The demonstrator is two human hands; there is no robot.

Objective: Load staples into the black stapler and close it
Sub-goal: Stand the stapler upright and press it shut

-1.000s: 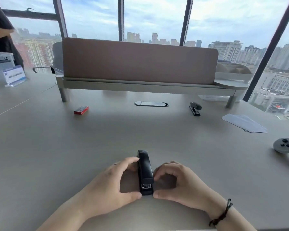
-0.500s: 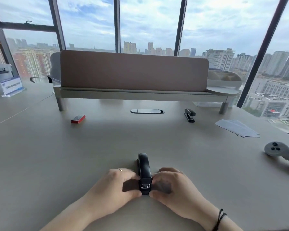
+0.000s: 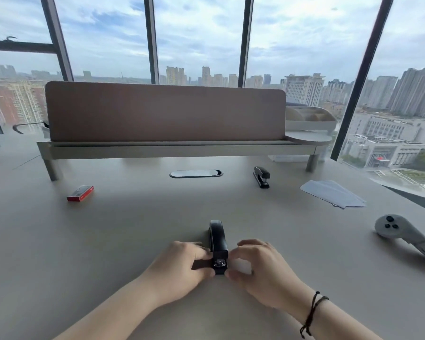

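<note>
Where windows show skyline, desk (image 3: 133, 241) holds stapler (image 3: 217, 241).

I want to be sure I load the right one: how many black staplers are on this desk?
2. One black stapler lies between the left hand and right hand; a second black stapler sits far right, near the shelf leg.

Two black staplers on the desk (image 3: 108, 241): one stapler (image 3: 217, 244) near the front edge between two hands, left hand (image 3: 179, 268) and right hand (image 3: 263, 271); a second stapler (image 3: 261, 176) toward the back edge, right of centre. One red staple box (image 3: 80, 193) toward the back left. One pile of white paper (image 3: 334, 193) toward the back right. One grey controller (image 3: 402, 235) at the right edge. One shelf (image 3: 172, 149) along the back edge.
</note>
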